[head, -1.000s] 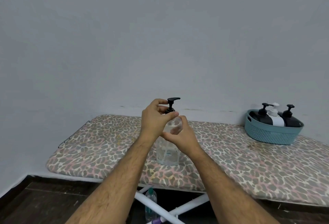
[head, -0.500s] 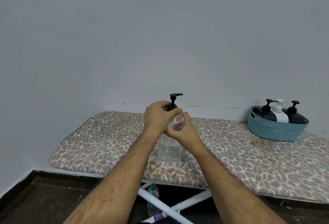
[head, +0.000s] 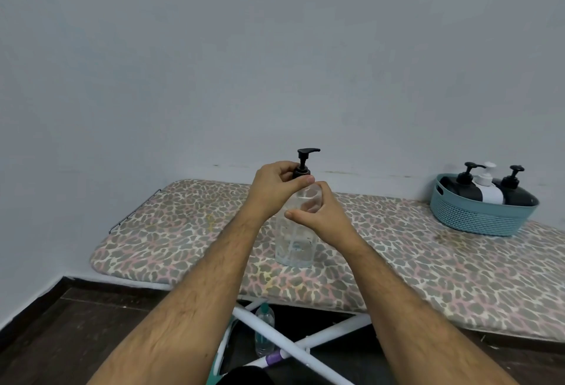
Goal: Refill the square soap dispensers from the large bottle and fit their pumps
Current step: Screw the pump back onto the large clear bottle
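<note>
A clear bottle (head: 294, 244) stands upright on the leopard-print board (head: 428, 262), with a black pump (head: 306, 158) in its neck. My left hand (head: 276, 189) pinches the pump's black collar with thumb and fingers. My right hand (head: 318, 210) is wrapped round the bottle's shoulder just below, holding it steady. The pump nozzle points right, above both hands. Three more dispensers stand in a teal basket (head: 480, 216): two black ones (head: 464, 186) (head: 516, 190) and a white one (head: 489, 189), all with pumps on.
The board runs along a grey wall, and its near edge hangs over white crossed legs (head: 293, 345). A small clear bottle with a green cap (head: 264, 331) stands on the dark floor beneath. A wire rack (head: 134, 212) sticks out at the board's left end.
The view has shifted slightly. My left hand's fingers have turned a little around the pump collar, and both hands have stayed on the bottle.
</note>
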The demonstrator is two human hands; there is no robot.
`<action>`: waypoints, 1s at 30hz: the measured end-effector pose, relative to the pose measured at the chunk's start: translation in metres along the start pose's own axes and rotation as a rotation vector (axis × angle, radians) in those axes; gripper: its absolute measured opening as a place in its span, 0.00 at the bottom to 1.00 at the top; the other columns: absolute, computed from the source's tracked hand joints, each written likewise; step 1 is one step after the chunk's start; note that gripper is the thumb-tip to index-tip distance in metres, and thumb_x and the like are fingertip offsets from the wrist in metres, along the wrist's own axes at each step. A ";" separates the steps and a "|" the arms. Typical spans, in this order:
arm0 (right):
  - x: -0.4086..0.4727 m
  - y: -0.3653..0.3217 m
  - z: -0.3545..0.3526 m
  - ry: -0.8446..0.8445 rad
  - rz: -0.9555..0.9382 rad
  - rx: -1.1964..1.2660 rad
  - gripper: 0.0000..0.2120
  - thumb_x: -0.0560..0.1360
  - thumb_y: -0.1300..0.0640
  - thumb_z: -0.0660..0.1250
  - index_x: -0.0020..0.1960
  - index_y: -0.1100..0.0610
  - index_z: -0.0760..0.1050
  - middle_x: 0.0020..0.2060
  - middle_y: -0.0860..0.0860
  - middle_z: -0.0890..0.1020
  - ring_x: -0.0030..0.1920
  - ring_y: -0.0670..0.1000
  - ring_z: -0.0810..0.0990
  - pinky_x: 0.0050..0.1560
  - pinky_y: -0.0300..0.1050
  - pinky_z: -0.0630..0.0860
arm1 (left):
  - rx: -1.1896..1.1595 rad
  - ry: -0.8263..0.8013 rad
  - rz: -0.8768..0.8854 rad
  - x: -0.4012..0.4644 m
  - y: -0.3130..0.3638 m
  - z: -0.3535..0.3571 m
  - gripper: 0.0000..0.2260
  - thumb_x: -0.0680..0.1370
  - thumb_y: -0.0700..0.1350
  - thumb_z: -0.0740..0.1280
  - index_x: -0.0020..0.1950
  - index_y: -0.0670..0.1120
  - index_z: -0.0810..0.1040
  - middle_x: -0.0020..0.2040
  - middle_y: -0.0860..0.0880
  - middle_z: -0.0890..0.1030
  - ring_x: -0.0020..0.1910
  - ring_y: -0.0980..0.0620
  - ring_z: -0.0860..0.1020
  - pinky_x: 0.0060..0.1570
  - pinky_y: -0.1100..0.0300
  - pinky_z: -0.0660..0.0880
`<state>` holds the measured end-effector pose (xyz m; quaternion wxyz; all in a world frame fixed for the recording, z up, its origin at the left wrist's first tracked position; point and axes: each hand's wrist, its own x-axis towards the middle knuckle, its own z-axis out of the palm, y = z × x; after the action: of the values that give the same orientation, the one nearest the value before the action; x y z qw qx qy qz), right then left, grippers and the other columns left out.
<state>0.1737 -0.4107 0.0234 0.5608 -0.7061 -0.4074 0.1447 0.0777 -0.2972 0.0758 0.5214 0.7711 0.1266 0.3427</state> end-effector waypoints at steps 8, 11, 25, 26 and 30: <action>-0.012 0.003 -0.017 -0.192 0.027 -0.054 0.41 0.66 0.46 0.81 0.72 0.42 0.62 0.58 0.44 0.77 0.56 0.46 0.79 0.51 0.42 0.77 | -0.121 0.014 -0.125 -0.042 -0.035 -0.010 0.33 0.71 0.64 0.70 0.73 0.51 0.72 0.69 0.55 0.75 0.68 0.56 0.73 0.67 0.56 0.73; -0.022 0.021 -0.023 -0.216 0.111 -0.113 0.40 0.68 0.52 0.80 0.74 0.46 0.63 0.56 0.46 0.76 0.53 0.48 0.81 0.47 0.44 0.78 | -0.104 -0.067 -0.247 -0.060 -0.062 -0.018 0.41 0.67 0.59 0.76 0.77 0.53 0.65 0.68 0.55 0.74 0.67 0.54 0.75 0.65 0.52 0.75; -0.005 0.075 -0.068 0.035 0.107 0.045 0.25 0.75 0.56 0.74 0.70 0.49 0.73 0.56 0.50 0.82 0.51 0.50 0.84 0.37 0.41 0.79 | -0.122 -0.057 -0.287 -0.017 -0.095 0.050 0.31 0.72 0.35 0.76 0.73 0.44 0.71 0.59 0.55 0.80 0.52 0.62 0.82 0.43 0.64 0.80; -0.001 0.079 -0.077 0.065 0.093 0.039 0.23 0.76 0.56 0.73 0.69 0.48 0.74 0.56 0.48 0.83 0.50 0.48 0.84 0.38 0.40 0.79 | -0.127 -0.059 -0.278 -0.007 -0.094 0.062 0.31 0.72 0.35 0.76 0.73 0.45 0.71 0.57 0.57 0.80 0.51 0.63 0.82 0.42 0.65 0.79; 0.019 0.096 -0.115 0.172 0.092 0.028 0.17 0.77 0.55 0.71 0.56 0.32 0.77 0.54 0.43 0.83 0.48 0.41 0.84 0.39 0.36 0.78 | -0.117 -0.095 -0.227 0.034 -0.094 0.111 0.27 0.72 0.37 0.76 0.69 0.49 0.74 0.55 0.58 0.81 0.50 0.65 0.82 0.40 0.68 0.78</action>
<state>0.3015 -0.4778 -0.0208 0.5962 -0.7261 -0.3228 0.1149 0.1914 -0.3180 -0.0193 0.6064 0.7354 0.1679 0.2515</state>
